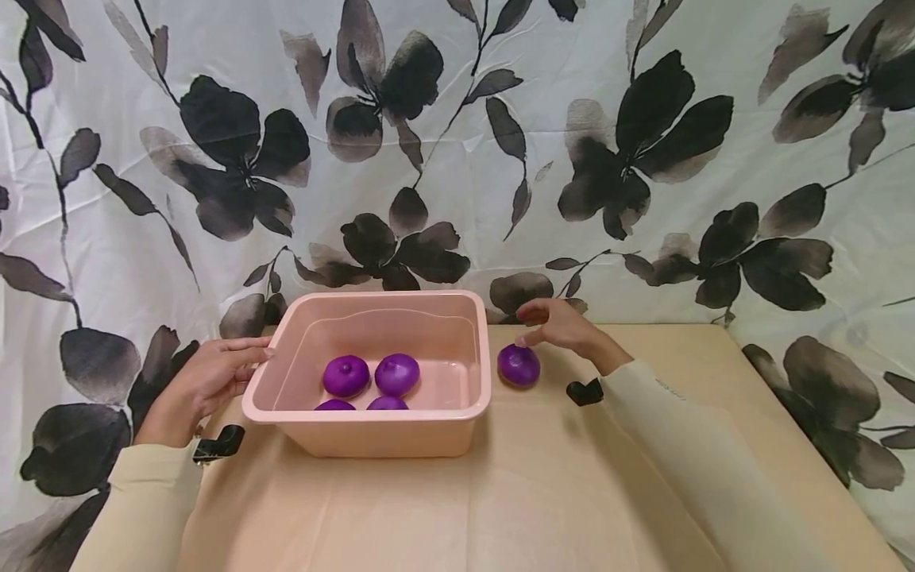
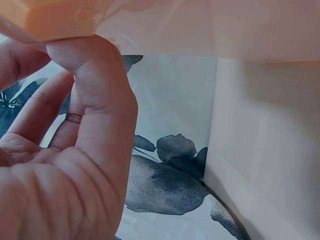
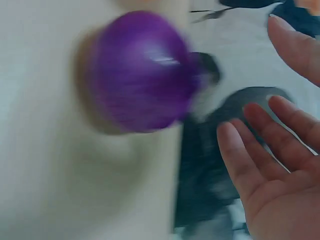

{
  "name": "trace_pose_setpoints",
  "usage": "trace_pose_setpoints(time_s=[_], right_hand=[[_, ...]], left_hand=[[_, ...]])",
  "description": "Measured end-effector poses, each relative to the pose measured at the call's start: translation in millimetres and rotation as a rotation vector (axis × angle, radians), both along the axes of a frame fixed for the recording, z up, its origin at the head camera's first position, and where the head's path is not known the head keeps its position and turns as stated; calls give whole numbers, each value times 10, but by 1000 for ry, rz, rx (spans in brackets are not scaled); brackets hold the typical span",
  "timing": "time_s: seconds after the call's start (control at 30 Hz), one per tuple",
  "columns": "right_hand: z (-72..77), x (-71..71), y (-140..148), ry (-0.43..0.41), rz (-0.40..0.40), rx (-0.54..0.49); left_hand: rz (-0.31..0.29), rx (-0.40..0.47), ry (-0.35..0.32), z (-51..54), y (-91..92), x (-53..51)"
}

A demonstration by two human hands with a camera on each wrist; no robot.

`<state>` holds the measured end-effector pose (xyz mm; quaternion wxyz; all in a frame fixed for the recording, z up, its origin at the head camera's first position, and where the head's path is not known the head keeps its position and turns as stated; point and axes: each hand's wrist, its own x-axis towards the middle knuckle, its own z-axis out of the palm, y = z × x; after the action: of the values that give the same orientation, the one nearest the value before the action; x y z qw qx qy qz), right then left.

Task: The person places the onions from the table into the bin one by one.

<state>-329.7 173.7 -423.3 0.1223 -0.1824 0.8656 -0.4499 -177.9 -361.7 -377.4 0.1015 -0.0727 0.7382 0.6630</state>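
Observation:
A pink plastic tub (image 1: pixel 379 435) stands on the table and holds several round purple onions, two in plain view, among them one onion (image 1: pixel 346 376) with its tip up. The front wall partly hides others. At the tub's left rim my left hand (image 1: pixel 218 377) holds the edge with thumb and fingertips; in the left wrist view the thumb (image 2: pixel 102 95) meets the rim from below. Another purple onion (image 1: pixel 519 366) sits on the table just right of the tub. Above and behind it hovers my right hand (image 1: pixel 561 327), fingers loosely spread. The right wrist view shows a gap between the fingers (image 3: pixel 235 150) and the blurred onion (image 3: pixel 142 72).
The tan table (image 1: pixel 572 492) runs under the tub and reaches right past my right arm. A white cloth (image 1: pixel 500 199) with dark flowers hangs behind the table's back edge and shows at both sides. Black wrist mounts (image 1: pixel 220 443) sit below both hands.

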Motion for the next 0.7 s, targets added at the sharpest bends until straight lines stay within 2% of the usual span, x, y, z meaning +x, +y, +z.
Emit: trace_pose_setpoints(time_s=[0.17, 0.37, 0.5, 0.7], right_hand=[[-339, 112, 65, -9, -23, -14], [-640, 193, 133, -26, -49, -70], [-770, 230, 120, 3, -43, -63], [-875, 260, 38, 57, -29, -28]], left_hand=[[4, -6, -7, 18, -10, 2], [1, -6, -5, 37, 30, 16], [2, 11, -5, 42, 41, 40], [13, 10, -10, 10, 40, 74]])
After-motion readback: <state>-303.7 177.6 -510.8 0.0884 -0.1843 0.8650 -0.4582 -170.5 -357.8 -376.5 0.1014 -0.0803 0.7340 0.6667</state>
